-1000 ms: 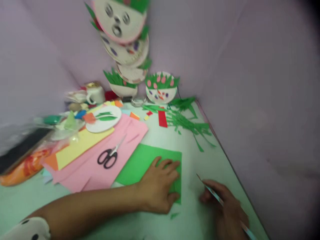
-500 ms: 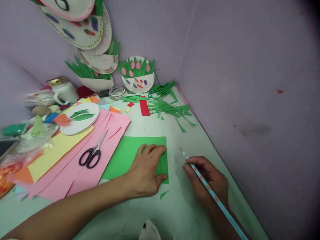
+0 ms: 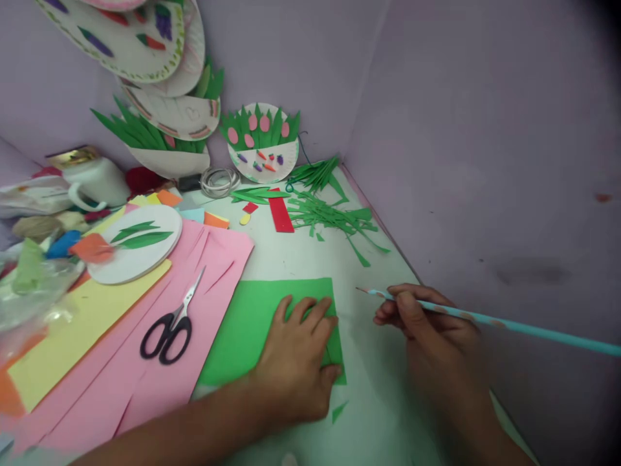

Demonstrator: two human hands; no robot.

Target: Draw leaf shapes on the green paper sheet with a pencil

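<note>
My left hand [image 3: 301, 362] lies flat with fingers spread on a sheet of green paper [image 3: 247, 323], near its right edge, partly covering faint drawn lines there. To the right of the paper, my right hand [image 3: 431, 323] pinches a light blue pencil [image 3: 490, 320] with orange patches. The pencil lies almost level, its tip pointing left and held apart from the sheet. Just below the paper's lower right corner is a small green scrap [image 3: 338, 411]. Black-handled scissors [image 3: 173, 323] rest on pink paper [image 3: 220, 259] to the left.
Cut green strips [image 3: 330, 217] and a red strip [image 3: 281, 213] lie at the back. A decorated paper plate [image 3: 264, 155] leans on the wall, with more plates [image 3: 169, 110] at left. White discs [image 3: 145, 252], yellow paper [image 3: 111, 317] and a white mug [image 3: 97, 181] are on the left.
My right hand has moved right and turned the pencil from a steep slant to nearly level. My left hand stays on the green paper. The view has shifted slightly.
</note>
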